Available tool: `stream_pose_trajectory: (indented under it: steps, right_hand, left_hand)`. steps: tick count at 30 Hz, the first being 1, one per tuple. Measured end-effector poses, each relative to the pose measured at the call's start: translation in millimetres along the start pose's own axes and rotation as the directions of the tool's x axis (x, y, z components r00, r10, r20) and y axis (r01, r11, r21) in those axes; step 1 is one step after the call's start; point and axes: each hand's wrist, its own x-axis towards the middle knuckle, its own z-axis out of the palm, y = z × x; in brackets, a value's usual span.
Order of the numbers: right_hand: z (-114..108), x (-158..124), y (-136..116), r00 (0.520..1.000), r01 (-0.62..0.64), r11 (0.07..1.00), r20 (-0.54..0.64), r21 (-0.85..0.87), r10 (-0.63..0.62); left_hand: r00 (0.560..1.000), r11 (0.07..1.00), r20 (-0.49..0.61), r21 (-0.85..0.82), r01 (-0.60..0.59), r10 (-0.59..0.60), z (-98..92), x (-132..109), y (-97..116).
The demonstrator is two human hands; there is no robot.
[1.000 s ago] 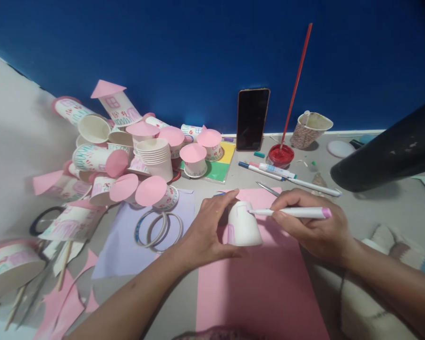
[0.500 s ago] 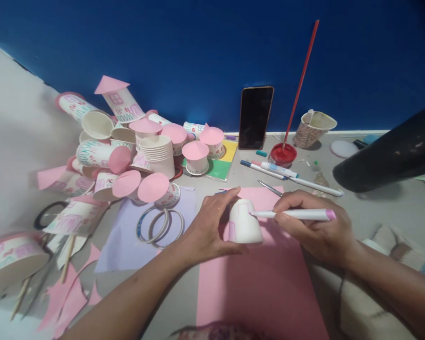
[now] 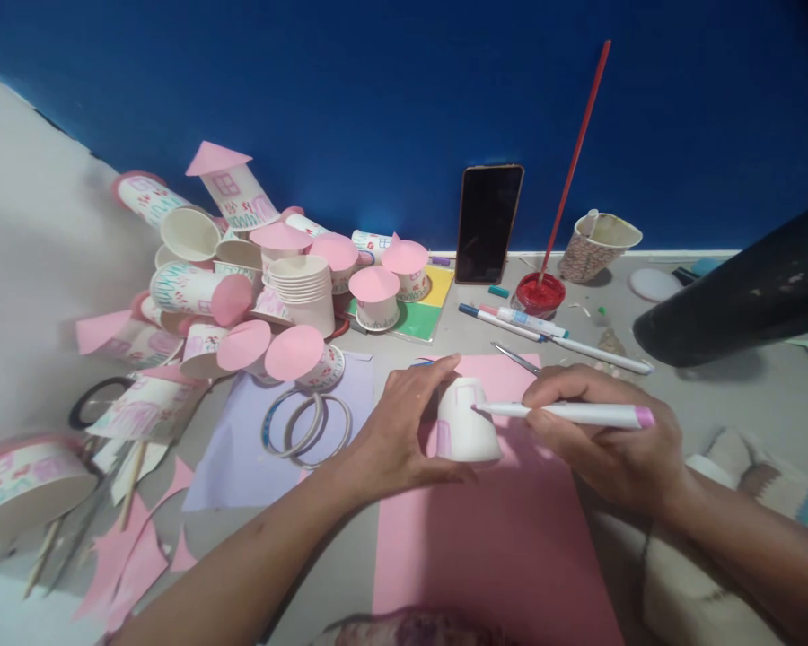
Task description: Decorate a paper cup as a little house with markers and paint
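As left hand [image 3: 400,431] holds cup [image 3: 469,432], 2 bangles [image 3: 267,434], standing phone [image 3: 488,224]

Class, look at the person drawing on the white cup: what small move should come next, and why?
Probably extend the faint purple outline with the marker. The right hand holds its tip at that outline, the left hand steadies the white cup, and no crossed panes can be made out there, unlike the window on the pink-roofed cup at the back left.
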Motion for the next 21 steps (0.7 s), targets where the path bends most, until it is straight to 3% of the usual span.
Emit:
stream_pose_trajectory:
  steps: [6, 21]
  right_hand:
    - [0.9, 4.5, -8.3, 0.984, 0.165, 0.984, 0.053, 0.064, -0.168]
    - [6.1, -0.1, -4.8, 0.988, 0.151, 0.989, 0.014, -0.008, -0.151]
  left_hand:
    - [0.999, 0.999, 0.016, 0.039, -0.033, 0.032, 0.4, 0.6, 3.5]
    - [0.996, 0.992, -0.013, 0.083, -0.091, 0.092, 2.1, -0.3, 4.1]
